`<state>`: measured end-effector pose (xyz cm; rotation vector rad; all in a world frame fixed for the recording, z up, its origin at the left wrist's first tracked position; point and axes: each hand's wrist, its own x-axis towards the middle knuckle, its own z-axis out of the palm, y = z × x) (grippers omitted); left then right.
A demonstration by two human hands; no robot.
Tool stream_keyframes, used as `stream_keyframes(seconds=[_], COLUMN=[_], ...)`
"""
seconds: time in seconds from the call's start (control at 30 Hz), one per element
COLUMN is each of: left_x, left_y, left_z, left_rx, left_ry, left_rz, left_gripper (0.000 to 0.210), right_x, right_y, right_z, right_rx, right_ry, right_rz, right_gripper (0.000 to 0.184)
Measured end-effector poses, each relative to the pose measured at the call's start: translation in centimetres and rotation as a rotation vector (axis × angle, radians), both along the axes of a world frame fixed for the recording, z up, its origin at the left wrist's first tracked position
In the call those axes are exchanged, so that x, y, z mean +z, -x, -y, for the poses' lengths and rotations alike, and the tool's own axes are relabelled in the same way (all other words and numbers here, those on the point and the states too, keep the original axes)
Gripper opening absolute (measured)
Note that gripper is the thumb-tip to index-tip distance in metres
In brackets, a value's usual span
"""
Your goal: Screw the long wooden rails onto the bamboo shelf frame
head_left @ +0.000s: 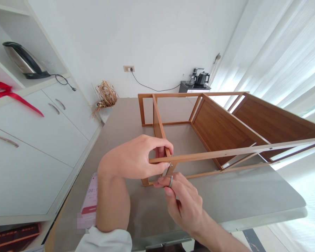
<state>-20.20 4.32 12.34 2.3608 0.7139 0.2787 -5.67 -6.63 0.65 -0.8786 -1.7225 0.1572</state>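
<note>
A brown wooden shelf frame [191,158] lies on its side on the grey table, its panels standing upright. My left hand [133,157] is closed around the near corner, where a shelf panel [159,120] meets the long rail. By the left thumb tip, a small metal screw [170,163] shows at this joint. Just below and in front of the corner, my right hand [185,199] pinches a small bent metal hex key [171,181] between thumb and fingers. The key's far end is hidden by the fingers, and I cannot tell whether it touches the frame.
A phone [90,199] showing a timer lies on the table [136,206] beside my left forearm. White cabinets [39,140] with a kettle [26,61] and red ribbon [13,94] stand at left. Dried plants [105,96] are behind; a black appliance stand [191,85] is at back right.
</note>
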Motion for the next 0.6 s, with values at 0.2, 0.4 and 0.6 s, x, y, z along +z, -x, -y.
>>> stream_keyframes(seconds=[0.2, 0.4, 0.6], left_x=[0.0, 0.0, 0.0], left_y=[0.0, 0.0, -0.1], left_z=[0.0, 0.1, 0.1], left_rx=[-0.004, -0.002, 0.006], left_ry=[0.006, 0.021, 0.019], left_rz=[-0.002, -0.003, -0.002], left_gripper=[0.023, 0.024, 0.025], right_x=[1.8, 4.6, 5.7], right_y=[-3.0, -5.0, -5.7], right_z=[0.3, 0.5, 0.6], right_rx=[-0.156, -0.124, -0.121], right_ry=[0.048, 0.127, 0.175], right_rz=[0.294, 0.535, 0.697], right_gripper=[0.016, 0.021, 0.025])
